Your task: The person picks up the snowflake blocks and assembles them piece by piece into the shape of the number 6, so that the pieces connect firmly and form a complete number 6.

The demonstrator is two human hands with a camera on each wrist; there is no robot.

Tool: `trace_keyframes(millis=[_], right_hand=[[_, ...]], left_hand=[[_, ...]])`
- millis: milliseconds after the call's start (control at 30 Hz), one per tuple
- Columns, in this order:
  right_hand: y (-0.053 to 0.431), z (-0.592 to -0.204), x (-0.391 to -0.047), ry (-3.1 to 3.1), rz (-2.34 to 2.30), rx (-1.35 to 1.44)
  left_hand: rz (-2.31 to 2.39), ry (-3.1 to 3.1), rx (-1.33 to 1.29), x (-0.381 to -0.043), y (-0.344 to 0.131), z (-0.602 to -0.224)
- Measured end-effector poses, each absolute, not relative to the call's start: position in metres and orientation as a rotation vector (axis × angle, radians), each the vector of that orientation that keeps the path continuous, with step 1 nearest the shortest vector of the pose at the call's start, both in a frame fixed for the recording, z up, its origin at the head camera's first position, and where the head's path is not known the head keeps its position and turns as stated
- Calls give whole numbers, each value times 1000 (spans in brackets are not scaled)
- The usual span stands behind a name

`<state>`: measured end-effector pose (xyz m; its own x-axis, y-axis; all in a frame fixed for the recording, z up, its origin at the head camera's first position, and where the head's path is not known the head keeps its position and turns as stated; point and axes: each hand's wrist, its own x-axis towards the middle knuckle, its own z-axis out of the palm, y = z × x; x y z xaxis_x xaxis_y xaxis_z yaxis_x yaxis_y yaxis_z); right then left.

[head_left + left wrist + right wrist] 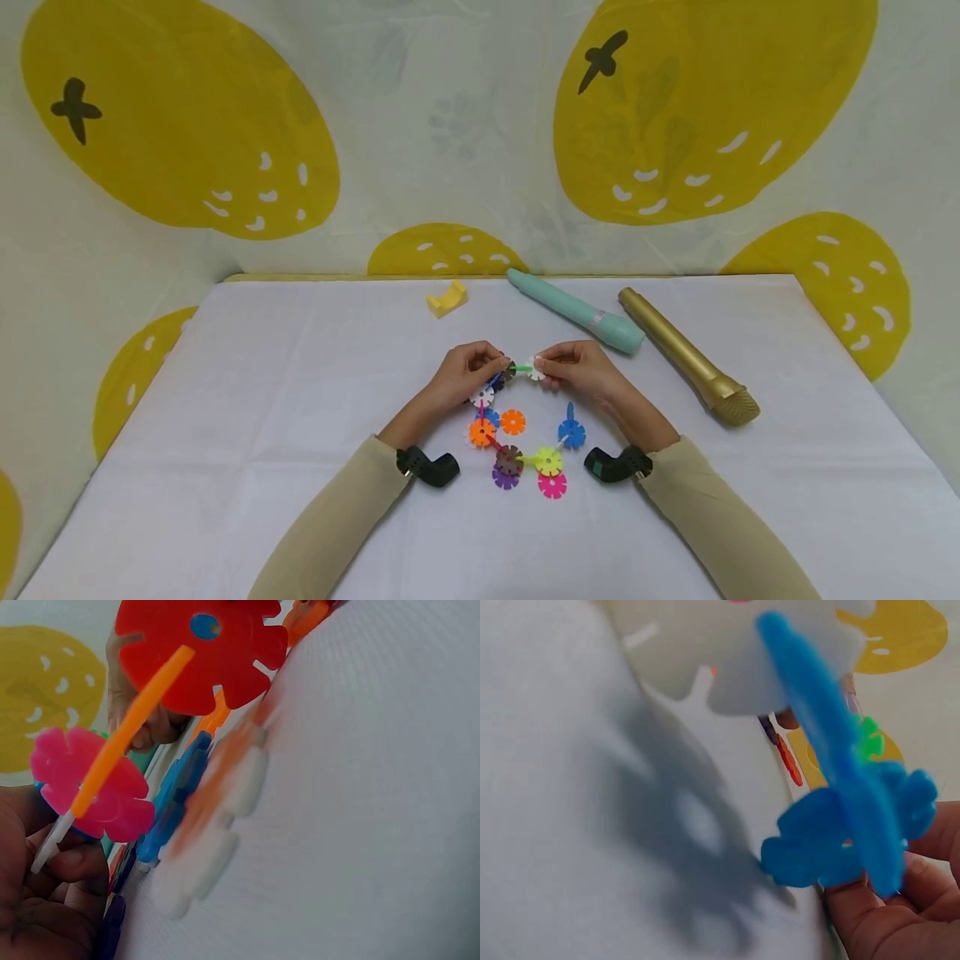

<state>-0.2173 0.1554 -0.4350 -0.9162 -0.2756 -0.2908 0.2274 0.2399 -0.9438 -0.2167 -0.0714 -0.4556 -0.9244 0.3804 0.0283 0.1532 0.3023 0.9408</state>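
Note:
Notched plastic flower discs, slotted into one another, form a curved chain on the table in the head view. At the chain's upper left end, my left hand point(471, 369) pinches it beside a dark brown disc point(510, 370). A green disc point(522, 368), seen edge-on, bridges from there to a white disc point(535, 367), which my right hand point(581, 367) pinches between thumb and fingers. An orange disc point(482, 432), a brown disc point(509, 460) and a yellow disc point(548, 461) follow along the chain. At its right end is a blue disc point(572, 433), also large in the right wrist view.
Loose discs lie by the chain: orange point(513, 422), purple point(506, 477) and pink point(552, 486). Behind my hands are a yellow curved block point(447, 298), a mint-green toy microphone point(573, 310) and a gold microphone point(686, 354). A fruit-printed cloth point(450, 167) hangs behind the table.

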Motion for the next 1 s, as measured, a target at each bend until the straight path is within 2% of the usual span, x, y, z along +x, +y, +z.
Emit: trace_keyframes(millis=[267, 567, 1000], right_hand=[[156, -430, -219, 1992, -1920, 70], [153, -431, -217, 1939, -1940, -67], [151, -430, -214, 2138, -1690, -202]], left_hand=[[1834, 2264, 442, -221, -67, -457], [1788, 2237, 396, -218, -71, -455], [1693, 2248, 525, -219, -72, -459]])
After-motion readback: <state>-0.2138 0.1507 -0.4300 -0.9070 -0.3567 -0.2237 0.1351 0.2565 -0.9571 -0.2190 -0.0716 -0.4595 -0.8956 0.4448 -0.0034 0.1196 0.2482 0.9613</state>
